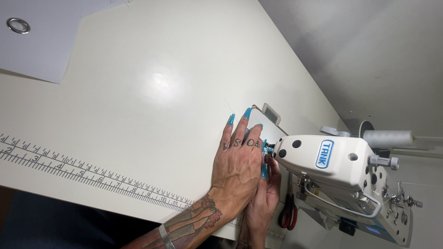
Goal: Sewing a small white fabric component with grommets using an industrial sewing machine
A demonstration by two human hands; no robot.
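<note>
The left hand (238,163) lies flat on the cream tabletop (138,92), fingers spread and grasping nothing, just left of the white sewing machine (341,170). The right hand (263,203) reaches under the machine head towards the needle area (268,148); what it grips I cannot tell. No cloth shows under the needle, so sewing seems not yet begun, with white fabric (41,41) far left and red-handled scissors (288,214) near the machine.

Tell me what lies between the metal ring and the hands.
Head view: only bare tabletop separates the metal ring on its white sheet from the left hand.
</note>
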